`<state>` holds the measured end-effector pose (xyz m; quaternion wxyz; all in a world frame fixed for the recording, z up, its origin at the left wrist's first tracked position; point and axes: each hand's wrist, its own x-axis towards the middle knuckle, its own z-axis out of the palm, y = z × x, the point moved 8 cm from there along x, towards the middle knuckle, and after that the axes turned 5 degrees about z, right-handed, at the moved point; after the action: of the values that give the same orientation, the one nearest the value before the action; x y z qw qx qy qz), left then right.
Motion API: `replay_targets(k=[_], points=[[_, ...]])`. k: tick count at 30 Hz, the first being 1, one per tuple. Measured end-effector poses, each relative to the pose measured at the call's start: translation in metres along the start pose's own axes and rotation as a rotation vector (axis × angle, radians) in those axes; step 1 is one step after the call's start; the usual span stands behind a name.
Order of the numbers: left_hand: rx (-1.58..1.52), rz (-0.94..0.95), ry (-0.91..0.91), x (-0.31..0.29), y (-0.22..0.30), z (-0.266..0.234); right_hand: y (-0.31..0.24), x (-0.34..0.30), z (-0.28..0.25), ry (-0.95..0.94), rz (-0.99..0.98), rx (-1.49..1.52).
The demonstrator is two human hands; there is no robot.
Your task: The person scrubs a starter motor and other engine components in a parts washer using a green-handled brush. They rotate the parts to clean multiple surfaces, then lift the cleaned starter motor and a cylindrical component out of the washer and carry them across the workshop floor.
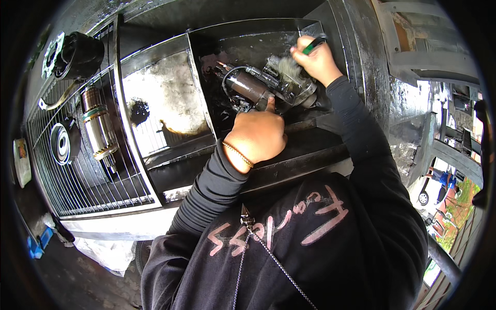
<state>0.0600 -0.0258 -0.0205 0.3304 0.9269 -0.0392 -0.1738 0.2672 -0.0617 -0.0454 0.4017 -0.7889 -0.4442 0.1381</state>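
A greasy starter motor (248, 85) lies in the dark metal wash basin (263, 25), its brown cylinder slanting down to the right. My left hand (257, 132) grips its near side, with the index finger stretched onto the casing; the other fingers are mostly hidden. In my right hand (319, 59) is a brush with a green and black handle (314, 44). Its pale bristles (289, 68) are smeared by motion over the motor's right end, where the metal looks wet.
Left of the basin is a bright, stained metal panel (168, 98). On the wire rack (126, 199) lie an armature (99, 126), a round end cap (62, 143) and a black cylindrical housing (82, 56). A raised basin wall (199, 85) separates panel and motor.
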Motion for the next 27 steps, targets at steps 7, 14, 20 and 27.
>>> replay_targets(k=[7,14,20,27], points=[[-0.007,-0.022,0.020,-0.001,0.001,0.001,0.003,0.012,-0.019,0.020,0.063,-0.167],[0.001,-0.034,0.017,0.000,0.001,-0.004,-0.019,0.010,-0.007,-0.082,-0.015,-0.073],[0.011,-0.049,0.011,0.000,0.001,-0.002,-0.023,0.004,-0.007,-0.112,-0.105,-0.061],[-0.004,-0.053,-0.044,0.001,0.002,0.001,-0.046,-0.008,0.000,-0.092,-0.013,0.049]])
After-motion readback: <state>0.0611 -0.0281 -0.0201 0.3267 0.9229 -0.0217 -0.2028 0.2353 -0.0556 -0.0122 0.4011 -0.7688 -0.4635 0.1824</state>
